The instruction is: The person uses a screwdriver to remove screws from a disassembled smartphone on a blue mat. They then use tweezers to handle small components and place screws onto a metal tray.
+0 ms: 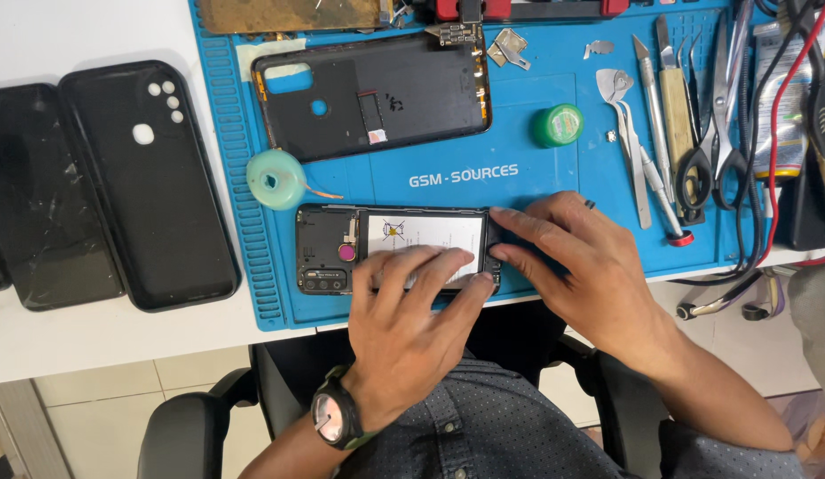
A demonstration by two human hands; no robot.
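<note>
— What is covered by the hands?

— The opened phone [396, 249] is lain flat near the front edge of the blue mat [536, 191], its back removed. The left hand [410, 324] is spread over its lower half, fingers extended flat and pressed on the white-labelled battery [426, 232]. The phone's right end is pinched by the fingertips of the right hand [576, 266], so that end cannot be made out.

— And what is cut off?

— The brownish panel [292, 13] and red tool [519, 7] at the top are cropped by the frame. The wires [785, 106] on the right are tangled and hard to separate. The right forearm is lost at the picture's corner.

— What else is seen on the mat?

— The phone's removed back cover [372, 93] is laid above, a pale green reel [276, 178] just beside its left corner, a small green pot [558, 124] to the right. Tweezers [634, 151], a knife [674, 98] and scissors [710, 133] are ranged further right. Two dark cases [102, 186] are left on the white table [84, 35], off the mat.
</note>
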